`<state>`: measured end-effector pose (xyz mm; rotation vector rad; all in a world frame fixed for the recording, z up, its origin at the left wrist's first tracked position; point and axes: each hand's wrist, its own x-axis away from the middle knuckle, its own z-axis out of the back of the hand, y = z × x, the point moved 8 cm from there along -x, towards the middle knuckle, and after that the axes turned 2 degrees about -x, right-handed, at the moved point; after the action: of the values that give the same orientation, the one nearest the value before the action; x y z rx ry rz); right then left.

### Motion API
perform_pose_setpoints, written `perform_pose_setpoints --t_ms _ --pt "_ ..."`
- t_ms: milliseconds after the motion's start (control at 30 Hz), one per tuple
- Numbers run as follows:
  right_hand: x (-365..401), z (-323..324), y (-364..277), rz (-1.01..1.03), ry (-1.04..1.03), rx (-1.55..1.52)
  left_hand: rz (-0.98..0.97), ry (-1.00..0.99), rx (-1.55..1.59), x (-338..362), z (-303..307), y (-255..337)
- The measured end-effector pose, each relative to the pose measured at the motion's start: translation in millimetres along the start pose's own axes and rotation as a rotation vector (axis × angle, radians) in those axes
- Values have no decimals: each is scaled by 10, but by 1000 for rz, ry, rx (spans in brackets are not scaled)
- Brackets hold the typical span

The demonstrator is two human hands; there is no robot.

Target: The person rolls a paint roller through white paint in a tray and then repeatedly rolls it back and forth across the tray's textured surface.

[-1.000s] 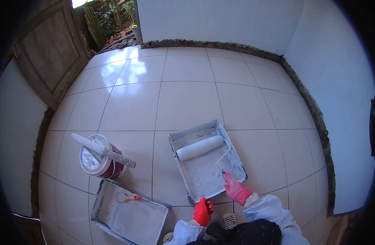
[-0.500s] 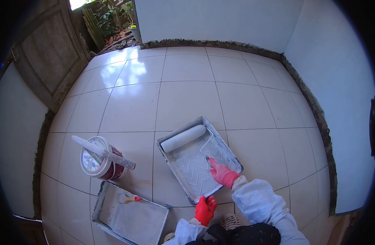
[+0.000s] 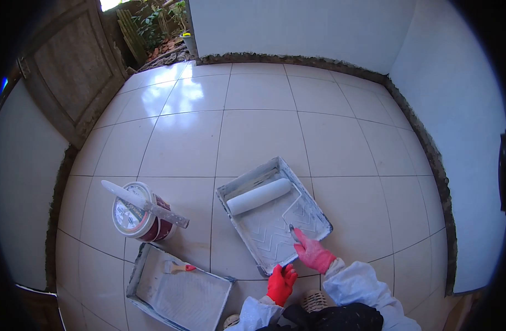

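My right hand [image 3: 314, 252], in a red-pink glove, is closed round the grip of a paint roller [image 3: 259, 196]. The white roller sleeve lies across the upper part of a paint tray [image 3: 322, 216], whose sloping bed has zigzag ridges and pale paint on it. My left hand [image 3: 281, 284], in a red glove, is curled at the tray's near edge and appears to grip the rim; its fingertips are partly hidden. To the left lies a second paint tray [image 3: 178, 325], with a paintbrush [image 3: 179, 268] resting inside it.
A lidded paint bucket [image 3: 162, 229] stands left of the trays, a long flat-bladed tool [image 3: 145, 204] lying across its lid. Pale tiles [image 3: 258, 138] cover the floor. White walls [image 3: 297, 27] meet it along a rough dark strip. An open wooden door [image 3: 71, 66] is at the far left.
My right hand has drawn the roller down the tray toward me, away from its far wall. My left hand stays at the near edge. The whole view has shifted slightly.
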<state>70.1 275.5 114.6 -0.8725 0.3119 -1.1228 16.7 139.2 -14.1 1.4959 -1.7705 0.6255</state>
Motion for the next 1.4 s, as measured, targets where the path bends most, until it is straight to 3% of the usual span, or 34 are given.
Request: perform_pose_setpoints --t_ms 100,200,300,433,600,700,800,900,1000,1100,1200,1300,1400 --pt "147 38 8 114 132 -81 -11 6 -13 25 -20 4" --pt "246 16 103 -163 3 -216 -16 -2 -34 28 -12 5" --pt "353 83 49 -259 -61 -270 -14 16 -41 38 -12 14" --pt "545 113 13 -56 -3 -145 -9 34 -42 21 9 5" --pt "805 136 -41 28 11 -72 -29 3 -91 -11 54 -1" --pt "775 69 8 -52 -33 -54 -22 13 -105 10 17 -11" --pt "559 25 -52 -103 -55 10 -25 14 -115 41 -3 4" --pt "193 -58 -90 -25 -23 59 -28 16 -131 36 -3 13" --pt "-255 -142 -67 224 74 87 -23 18 -145 43 -15 -21" --pt "-349 -218 -128 -215 -148 -329 -36 9 -154 27 7 23" --pt "-187 -210 -99 -233 -92 -530 -39 18 -145 36 13 0" --pt "136 -7 -216 -378 -148 -579 -40 32 -139 41 16 0" --pt "361 92 -88 -350 -147 -498 -15 52 -131 24 7 -15"
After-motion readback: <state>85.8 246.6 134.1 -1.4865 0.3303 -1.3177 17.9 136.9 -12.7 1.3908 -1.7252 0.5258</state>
